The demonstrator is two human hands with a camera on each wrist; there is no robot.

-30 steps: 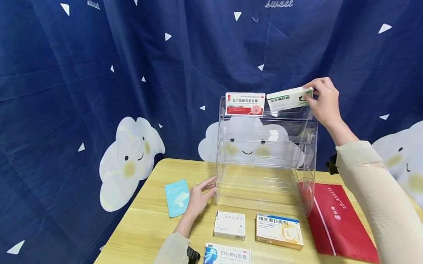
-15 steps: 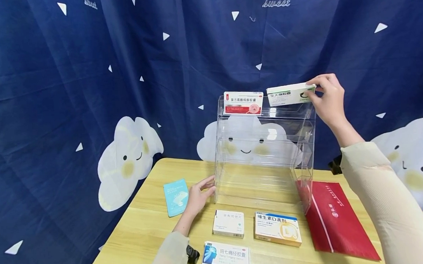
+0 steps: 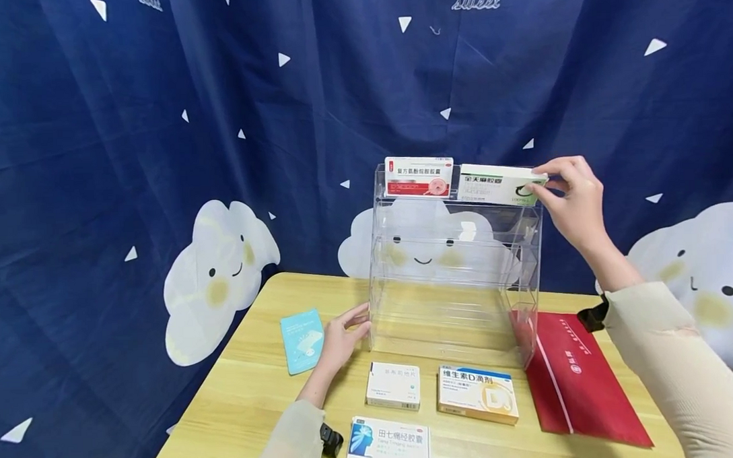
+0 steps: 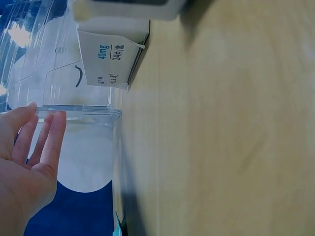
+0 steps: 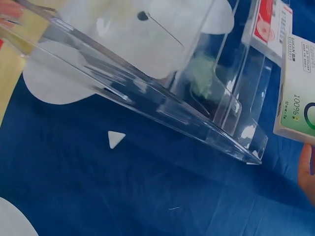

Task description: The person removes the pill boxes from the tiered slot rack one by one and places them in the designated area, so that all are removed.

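My right hand [image 3: 574, 198] pinches the right end of a white and green medicine box [image 3: 498, 185] at the top tier of a clear acrylic display rack [image 3: 455, 350]. The box sits nearly level, just right of a red and white medicine box [image 3: 418, 178] standing on that tier. In the right wrist view the green-ended box [image 5: 300, 93] shows at the right edge, fingertips below it. My left hand [image 3: 341, 338] touches the rack's left side low down. In the left wrist view its fingers [image 4: 51, 142] are fairly straight against the clear edge.
On the table before the rack lie a white medicine box [image 3: 393, 385], a blue and orange vitamin D box [image 3: 477, 395] and a white box with a blue head picture [image 3: 389, 445]. A light blue packet [image 3: 302, 340] lies left, a red bag [image 3: 580, 376] right. A curtain hangs behind.
The green and white box first rose slightly, then came down and levelled onto the top tier, my right hand moving with it. My left hand stays at the rack's side.
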